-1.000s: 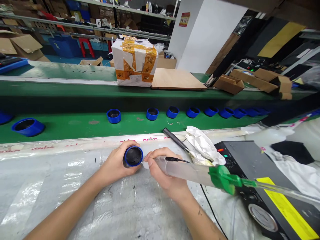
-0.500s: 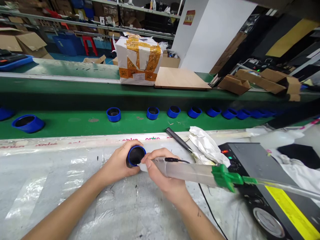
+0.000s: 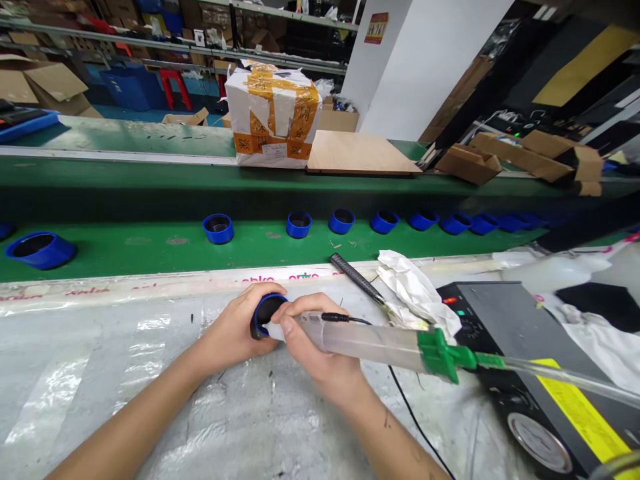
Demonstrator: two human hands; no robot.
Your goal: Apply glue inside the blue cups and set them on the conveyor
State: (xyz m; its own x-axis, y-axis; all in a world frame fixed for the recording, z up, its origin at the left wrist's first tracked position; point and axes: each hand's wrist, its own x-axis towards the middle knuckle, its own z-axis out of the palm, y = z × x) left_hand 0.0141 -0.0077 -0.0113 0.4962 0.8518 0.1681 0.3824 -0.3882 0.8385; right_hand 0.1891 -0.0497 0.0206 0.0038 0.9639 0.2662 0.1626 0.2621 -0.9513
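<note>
My left hand (image 3: 237,330) is wrapped round a blue cap with a black inside (image 3: 266,310), tilted so its opening faces me. My right hand (image 3: 313,347) grips a long clear dispensing syringe (image 3: 370,340) with a green fitting (image 3: 440,353) at its rear end. The syringe's tip sits at the cap's opening. A thin black cable runs along the syringe barrel. Both hands rest over a work surface covered in clear plastic sheet (image 3: 100,380).
A row of several blue caps (image 3: 299,225) stands on the green conveyor belt (image 3: 150,247) beyond the hands. A black-handled tool (image 3: 355,277) and crumpled white paper (image 3: 415,293) lie to the right, beside a black control box (image 3: 520,340). A taped parcel (image 3: 273,117) and cardboard boxes sit further back.
The syringe tip has moved left into the opening of the cap. The caps on the belt have shifted slightly left in view.
</note>
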